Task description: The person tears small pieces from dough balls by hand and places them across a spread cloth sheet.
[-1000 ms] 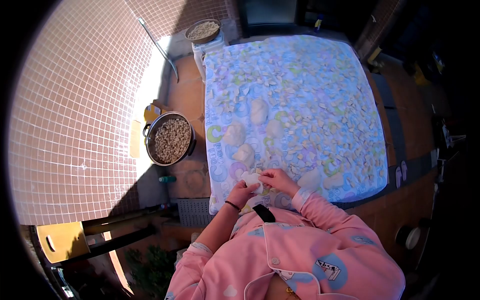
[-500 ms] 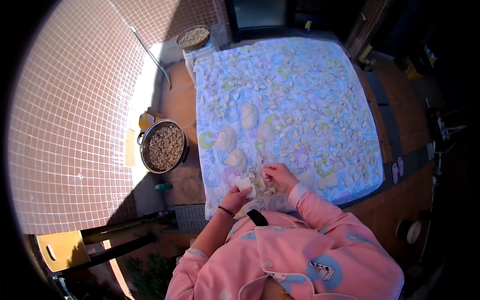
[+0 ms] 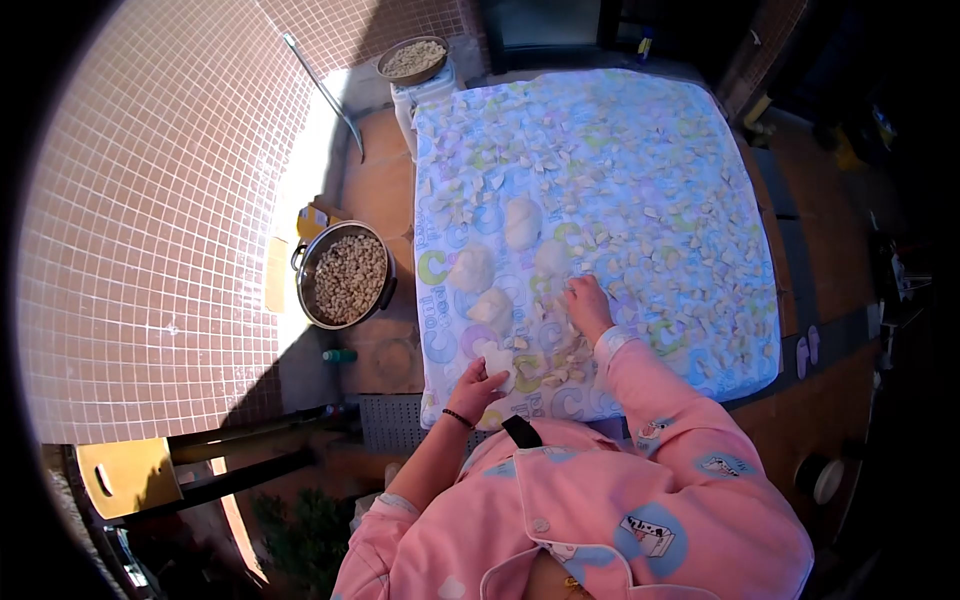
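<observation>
My left hand (image 3: 476,390) is closed around a torn white piece of steamed bun (image 3: 497,366), low over the near left part of the patterned cloth (image 3: 450,370). Farther out, my right hand (image 3: 588,303) is over the cloth with its fingers drawn together; whatever they may hold is too small to make out. Just left of it lies a round pale bun (image 3: 551,258). More whole buns, such as one bun (image 3: 490,311) and another bun (image 3: 522,222), rest on the left side. Small broken pieces (image 3: 565,372) lie between my hands.
Torn pale pieces (image 3: 650,210) are scattered over most of the cloth. A metal pot (image 3: 303,300) full of small pale chunks stands on the floor at left. A filled round pan (image 3: 413,78) sits on a white stand (image 3: 424,92) behind. Pink slippers (image 3: 807,352) lie at right.
My right hand has moved forward, away from my left hand, out over the cloth. My left hand keeps its piece of bun. The whole view has shifted slightly.
</observation>
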The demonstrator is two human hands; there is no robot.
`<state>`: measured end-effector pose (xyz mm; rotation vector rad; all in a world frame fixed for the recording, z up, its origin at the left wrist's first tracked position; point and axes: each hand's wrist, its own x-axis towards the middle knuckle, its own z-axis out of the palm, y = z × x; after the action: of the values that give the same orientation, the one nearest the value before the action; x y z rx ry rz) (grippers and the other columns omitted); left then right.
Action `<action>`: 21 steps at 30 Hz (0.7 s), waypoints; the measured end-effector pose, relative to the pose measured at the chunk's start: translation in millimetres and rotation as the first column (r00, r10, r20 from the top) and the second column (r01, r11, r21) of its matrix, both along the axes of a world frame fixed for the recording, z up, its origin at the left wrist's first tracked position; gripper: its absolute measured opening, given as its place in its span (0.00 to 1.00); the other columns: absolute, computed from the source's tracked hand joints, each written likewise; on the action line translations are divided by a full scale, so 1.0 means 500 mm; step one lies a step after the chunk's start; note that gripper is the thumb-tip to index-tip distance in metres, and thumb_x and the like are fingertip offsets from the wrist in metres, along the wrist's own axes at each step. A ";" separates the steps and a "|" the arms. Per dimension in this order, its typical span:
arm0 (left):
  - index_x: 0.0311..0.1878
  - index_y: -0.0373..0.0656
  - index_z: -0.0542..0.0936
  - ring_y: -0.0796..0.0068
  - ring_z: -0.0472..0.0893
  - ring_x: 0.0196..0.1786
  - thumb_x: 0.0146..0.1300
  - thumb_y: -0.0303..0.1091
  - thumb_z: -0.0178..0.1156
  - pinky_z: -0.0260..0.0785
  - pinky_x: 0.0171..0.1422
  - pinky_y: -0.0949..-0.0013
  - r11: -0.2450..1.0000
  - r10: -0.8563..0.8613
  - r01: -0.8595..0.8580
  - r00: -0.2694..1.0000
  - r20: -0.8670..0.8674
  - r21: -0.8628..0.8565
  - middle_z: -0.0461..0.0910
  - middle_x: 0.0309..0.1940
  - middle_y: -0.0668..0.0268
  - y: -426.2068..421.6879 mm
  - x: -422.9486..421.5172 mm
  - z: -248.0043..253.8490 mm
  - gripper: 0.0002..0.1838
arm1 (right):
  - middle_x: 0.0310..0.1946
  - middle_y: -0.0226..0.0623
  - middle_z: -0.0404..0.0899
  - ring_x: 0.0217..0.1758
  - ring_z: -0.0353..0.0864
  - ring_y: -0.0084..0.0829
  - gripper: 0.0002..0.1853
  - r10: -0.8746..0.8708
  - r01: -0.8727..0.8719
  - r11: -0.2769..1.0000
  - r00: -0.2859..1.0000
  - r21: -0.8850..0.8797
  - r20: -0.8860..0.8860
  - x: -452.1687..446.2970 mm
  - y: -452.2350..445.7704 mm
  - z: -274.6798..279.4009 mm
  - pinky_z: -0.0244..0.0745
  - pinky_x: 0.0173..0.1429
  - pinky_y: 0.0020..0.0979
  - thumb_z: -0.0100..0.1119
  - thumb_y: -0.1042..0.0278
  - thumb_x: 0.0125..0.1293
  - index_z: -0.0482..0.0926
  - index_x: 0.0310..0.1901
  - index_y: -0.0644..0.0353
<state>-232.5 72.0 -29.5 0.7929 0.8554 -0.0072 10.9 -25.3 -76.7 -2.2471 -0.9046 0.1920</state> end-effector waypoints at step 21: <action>0.53 0.47 0.70 0.80 0.75 0.42 0.58 0.30 0.57 0.68 0.41 0.76 0.996 -0.031 0.040 0.993 0.116 -0.078 0.75 0.41 0.73 -0.021 -0.042 -0.033 0.18 | 0.20 0.26 0.73 0.24 0.70 0.15 0.10 0.187 -0.163 0.971 0.080 0.172 -0.979 -0.208 -0.034 0.065 0.67 0.28 0.18 0.57 0.65 0.58 0.78 0.31 0.66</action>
<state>-253.4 61.4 -45.9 0.7265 0.7282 -0.0273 -93.2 -42.4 -44.5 -1.3202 -0.3106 1.6329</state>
